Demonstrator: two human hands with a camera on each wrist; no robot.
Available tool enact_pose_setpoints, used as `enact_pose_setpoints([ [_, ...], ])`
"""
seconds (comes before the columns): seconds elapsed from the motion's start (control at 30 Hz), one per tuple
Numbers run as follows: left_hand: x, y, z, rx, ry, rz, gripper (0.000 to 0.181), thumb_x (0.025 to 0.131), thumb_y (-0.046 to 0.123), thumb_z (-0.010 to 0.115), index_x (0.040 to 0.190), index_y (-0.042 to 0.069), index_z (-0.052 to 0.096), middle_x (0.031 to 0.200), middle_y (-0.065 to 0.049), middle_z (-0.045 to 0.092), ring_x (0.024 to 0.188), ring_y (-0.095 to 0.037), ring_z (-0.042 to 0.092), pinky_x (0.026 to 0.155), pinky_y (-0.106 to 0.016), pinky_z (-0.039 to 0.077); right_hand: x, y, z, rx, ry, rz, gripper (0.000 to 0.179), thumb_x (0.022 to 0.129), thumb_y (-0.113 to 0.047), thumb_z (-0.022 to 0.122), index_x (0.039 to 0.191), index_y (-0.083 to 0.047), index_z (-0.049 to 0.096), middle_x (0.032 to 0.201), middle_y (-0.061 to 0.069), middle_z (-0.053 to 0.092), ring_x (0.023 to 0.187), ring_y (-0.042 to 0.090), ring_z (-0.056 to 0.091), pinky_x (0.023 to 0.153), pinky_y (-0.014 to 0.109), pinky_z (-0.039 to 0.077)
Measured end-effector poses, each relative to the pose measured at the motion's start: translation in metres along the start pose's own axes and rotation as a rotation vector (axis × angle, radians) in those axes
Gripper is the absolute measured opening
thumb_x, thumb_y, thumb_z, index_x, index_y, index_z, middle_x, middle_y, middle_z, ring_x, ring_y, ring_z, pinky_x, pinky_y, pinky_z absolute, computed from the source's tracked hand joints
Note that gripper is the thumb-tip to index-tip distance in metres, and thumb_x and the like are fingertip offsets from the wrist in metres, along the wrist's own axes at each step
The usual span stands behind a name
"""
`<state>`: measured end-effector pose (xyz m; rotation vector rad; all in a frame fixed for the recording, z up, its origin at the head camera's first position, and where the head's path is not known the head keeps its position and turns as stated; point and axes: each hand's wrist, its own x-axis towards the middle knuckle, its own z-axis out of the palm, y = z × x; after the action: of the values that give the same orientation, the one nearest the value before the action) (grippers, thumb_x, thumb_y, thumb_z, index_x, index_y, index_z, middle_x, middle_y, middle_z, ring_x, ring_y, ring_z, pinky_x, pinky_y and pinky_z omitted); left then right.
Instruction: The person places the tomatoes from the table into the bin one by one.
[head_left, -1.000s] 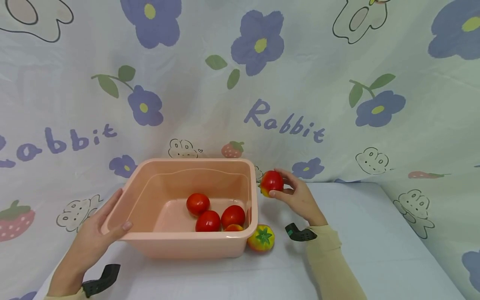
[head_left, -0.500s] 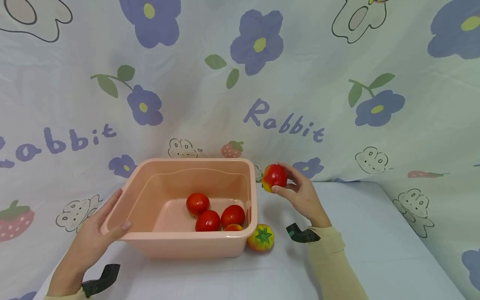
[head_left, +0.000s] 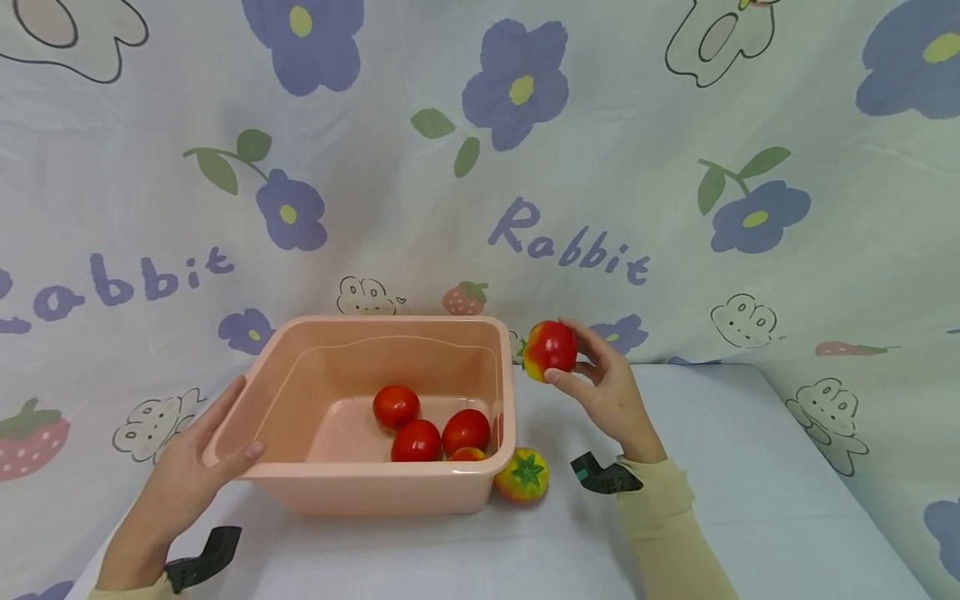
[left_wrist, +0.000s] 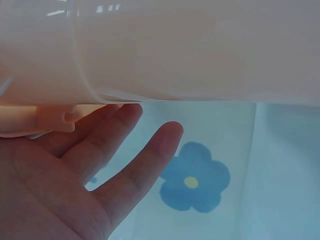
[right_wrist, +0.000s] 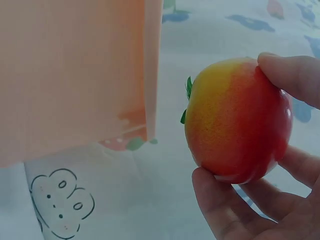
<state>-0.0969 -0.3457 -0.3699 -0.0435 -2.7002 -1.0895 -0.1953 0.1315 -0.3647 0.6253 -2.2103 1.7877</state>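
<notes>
Overall, a smooth white tabletop (head_left: 750,467) meets a flower-printed pale cloth (head_left: 420,217) and extends right of the right sleeve to a slanting edge. Four round red-to-orange tomatoes (head_left: 417,440) lie inside a rectangular peach plastic box (head_left: 360,492); a round green-topped yellow-red tomato (head_left: 522,477) sits by its near right corner. The right hand (head_left: 611,396) pinches a glossy red-yellow tomato (head_left: 551,348) aloft, a gap separating it from the right rim. The left hand (head_left: 187,462), thumb over the rim, grips the box. Against one second earlier, the pinched tomato is higher and slightly farther right.
</notes>
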Motion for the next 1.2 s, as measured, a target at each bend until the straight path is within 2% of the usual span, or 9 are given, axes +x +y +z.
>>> enact_pose_setpoints([
  [0.23, 0.000, 0.000, 0.000, 0.006, -0.002, -0.004, 0.087, 0.093, 0.026, 0.070, 0.162, 0.024, 0.018, 0.154, -0.027, 0.039, 0.101, 0.019, 0.037, 0.073, -0.016, 0.045, -0.002, -0.006, 0.005, 0.033, -0.010, -0.071, 0.065, 0.087, -0.007, 0.078, 0.146, -0.010, 0.051, 0.139, 0.006, 0.058, 0.124, 0.024, 0.053, 0.093, 0.027, 0.052],
  [0.7, 0.000, -0.002, -0.001, 0.007, 0.007, 0.020, 0.086, 0.092, 0.025, 0.070, 0.162, 0.023, 0.020, 0.152, -0.028, 0.042, 0.102, 0.019, 0.039, 0.074, -0.011, 0.042, -0.008, -0.020, 0.020, 0.020, -0.064, -0.106, 0.070, 0.084, -0.007, 0.080, 0.147, -0.010, 0.050, 0.143, 0.006, 0.055, 0.127, 0.025, 0.052, 0.093, 0.028, 0.052],
  [1.03, 0.000, -0.005, 0.000, 0.005, 0.002, 0.016, 0.084, 0.094, 0.025, 0.069, 0.162, 0.028, 0.019, 0.157, -0.021, 0.036, 0.107, 0.020, 0.035, 0.078, -0.007, 0.037, -0.012, -0.026, 0.030, 0.020, -0.101, -0.126, 0.070, 0.085, -0.012, 0.081, 0.147, -0.009, 0.050, 0.145, 0.001, 0.054, 0.126, 0.022, 0.052, 0.094, 0.031, 0.052],
  [1.2, 0.000, -0.004, 0.000, 0.005, 0.005, 0.014, 0.084, 0.093, 0.025, 0.069, 0.162, 0.026, 0.019, 0.156, -0.022, 0.037, 0.106, 0.020, 0.035, 0.077, -0.007, 0.038, -0.014, -0.027, 0.036, 0.023, -0.121, -0.150, 0.069, 0.084, -0.013, 0.081, 0.147, -0.012, 0.051, 0.144, -0.002, 0.054, 0.126, 0.020, 0.052, 0.095, 0.033, 0.052],
])
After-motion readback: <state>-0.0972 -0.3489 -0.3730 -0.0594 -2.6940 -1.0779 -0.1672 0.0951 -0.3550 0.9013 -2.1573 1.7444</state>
